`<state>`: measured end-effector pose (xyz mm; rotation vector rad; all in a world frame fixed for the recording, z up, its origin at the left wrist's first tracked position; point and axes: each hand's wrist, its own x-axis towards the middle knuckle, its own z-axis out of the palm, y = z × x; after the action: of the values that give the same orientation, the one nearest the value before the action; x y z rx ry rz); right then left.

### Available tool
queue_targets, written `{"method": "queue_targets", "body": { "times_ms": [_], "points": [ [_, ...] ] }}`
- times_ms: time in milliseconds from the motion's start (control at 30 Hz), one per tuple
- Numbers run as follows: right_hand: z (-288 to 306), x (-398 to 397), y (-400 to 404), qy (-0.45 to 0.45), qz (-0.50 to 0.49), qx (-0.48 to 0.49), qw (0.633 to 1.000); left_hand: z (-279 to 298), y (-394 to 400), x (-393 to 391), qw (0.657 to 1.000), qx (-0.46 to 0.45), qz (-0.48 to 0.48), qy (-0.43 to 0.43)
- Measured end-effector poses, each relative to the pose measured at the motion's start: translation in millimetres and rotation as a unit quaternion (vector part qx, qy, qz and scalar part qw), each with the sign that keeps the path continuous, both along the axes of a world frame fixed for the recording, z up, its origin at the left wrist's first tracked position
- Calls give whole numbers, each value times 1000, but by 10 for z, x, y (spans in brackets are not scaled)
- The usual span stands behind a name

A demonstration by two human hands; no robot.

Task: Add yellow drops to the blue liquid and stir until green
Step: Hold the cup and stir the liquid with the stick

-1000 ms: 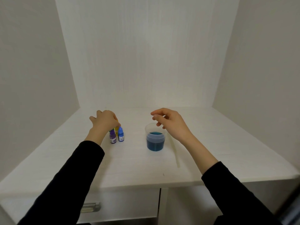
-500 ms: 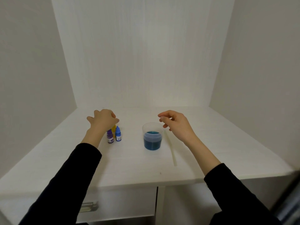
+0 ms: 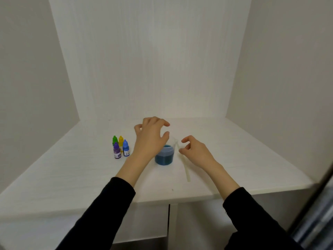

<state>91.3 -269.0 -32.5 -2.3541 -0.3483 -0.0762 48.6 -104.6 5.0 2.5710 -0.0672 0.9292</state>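
Head view | left hand (image 3: 151, 136) hides cup (image 3: 164, 156) rim | yellow bottle (image 3: 121, 141) half-hidden

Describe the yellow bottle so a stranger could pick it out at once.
On the white table, left of the cup of blue liquid, four small dropper bottles stand in a cluster. The yellow bottle is in the back row, on the right, beside the green bottle and behind the blue bottle. It alone is yellow.

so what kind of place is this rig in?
Probably a home desk alcove, staged for a colour-mixing demo, not a lab. White wood-grain desk boxed in by matching panels, a drawer below. Small dropper bottles, a clear cup of blue liquid and a stir stick.
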Motion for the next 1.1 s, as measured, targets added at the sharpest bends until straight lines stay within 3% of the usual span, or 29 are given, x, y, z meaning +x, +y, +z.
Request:
{"method": "queue_targets", "body": {
  "times_ms": [200,500,833,1100],
  "points": [
    [-173,-74,44,-6,-16,-95,995,-194,-226,-95,997,31,-66,6],
    [-200,-47,77,-23,-25,-111,993,-336,-351,-168,993,68,-88,31],
    [114,-140,-55,-61,0,57,997,-407,-290,-209,993,87,-83,5],
    [549,-269,36,-33,46,190,980,-243,-179,-271,991,32,-113,-63]
  ]
}}
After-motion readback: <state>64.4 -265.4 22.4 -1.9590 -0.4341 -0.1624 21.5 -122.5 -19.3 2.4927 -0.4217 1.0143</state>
